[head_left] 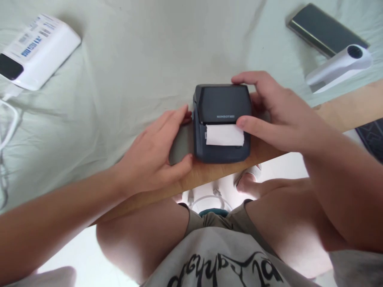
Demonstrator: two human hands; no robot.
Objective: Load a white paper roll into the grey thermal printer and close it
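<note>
A small dark label printer [225,103] marked NIIMBOT sits at the wooden edge of the cloth-covered table. From its front slot a strip of white label paper [225,135] sticks out. My right hand [273,109] grips the printer's right side, with the thumb at the right end of the paper slot and the index finger at the far top corner. My left hand [160,149] lies along the printer's left side, thumb and fingers spread apart, the tips close to the casing; I cannot tell whether they touch it.
A white device [54,50] with a label and dark screen lies at the far left, with a white cable [12,123] by it. At the upper right are a dark flat slab-like device [327,30] and a white cylindrical object [339,67]. The wooden table edge [191,175] runs diagonally above my legs.
</note>
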